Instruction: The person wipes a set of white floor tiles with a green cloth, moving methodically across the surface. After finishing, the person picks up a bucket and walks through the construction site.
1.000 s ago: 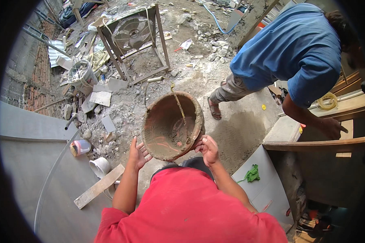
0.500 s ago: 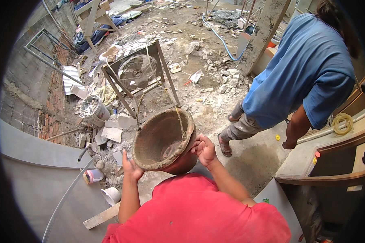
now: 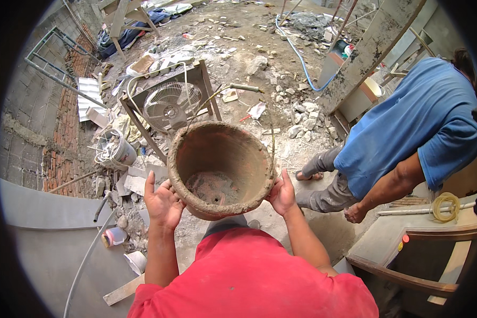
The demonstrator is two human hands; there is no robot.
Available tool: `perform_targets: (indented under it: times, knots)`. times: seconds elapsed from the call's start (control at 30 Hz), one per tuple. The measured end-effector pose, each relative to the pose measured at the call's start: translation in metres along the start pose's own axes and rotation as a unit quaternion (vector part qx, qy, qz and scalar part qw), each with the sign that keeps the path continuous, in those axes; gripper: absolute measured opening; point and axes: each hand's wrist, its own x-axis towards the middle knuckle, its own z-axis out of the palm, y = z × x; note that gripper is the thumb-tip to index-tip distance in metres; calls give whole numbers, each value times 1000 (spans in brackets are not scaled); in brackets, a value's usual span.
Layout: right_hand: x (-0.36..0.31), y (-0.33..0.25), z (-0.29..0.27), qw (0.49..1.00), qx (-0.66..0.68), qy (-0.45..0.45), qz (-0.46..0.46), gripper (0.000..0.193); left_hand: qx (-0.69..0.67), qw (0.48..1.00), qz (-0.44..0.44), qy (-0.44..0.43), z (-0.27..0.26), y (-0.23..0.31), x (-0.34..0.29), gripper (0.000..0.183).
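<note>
A reddish-brown bucket (image 3: 217,164) caked with dried mortar hangs in the air in front of my red shirt, its mouth tilted toward me. Grey residue coats its inner wall and bottom. My left hand (image 3: 163,200) supports its left side, thumb raised and palm turned up. On the opposite side, my right hand (image 3: 282,195) holds the bucket just below the rim, thumb up. Some fingers of both hands are hidden behind it. Beyond the far rim stands the wire bail with its grip (image 3: 245,87).
A fan (image 3: 172,105) in a frame stands just beyond the bucket. Rubble (image 3: 305,119) covers the ground. At left are a white pail (image 3: 116,148) and a grey panel (image 3: 42,206). A co-worker in a blue shirt (image 3: 408,122) stands at right, beside a wooden frame (image 3: 408,275).
The bucket has turned so its mouth faces me more and its inside bottom shows. My right hand has shifted down its side, and the co-worker has moved right.
</note>
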Motion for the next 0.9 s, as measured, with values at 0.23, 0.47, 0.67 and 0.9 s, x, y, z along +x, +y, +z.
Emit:
perform_targets:
  times: [0.23,0.47,0.67,0.9]
  knots:
    - [144,-66,-89,920,-334,196,-55,70,63,998,10,-4,52,12,171,67]
    - [153,-71,-212,857,-242,455,-14,56,186,982,-7,25,128,38,328,64]
    - [165,-1,-256,808,-282,485,180,52,163,985,-1,49,201,52,435,63]
    - [311,-137,-350,814,-339,405,241,40,98,990,11,103,288,27,551,79]
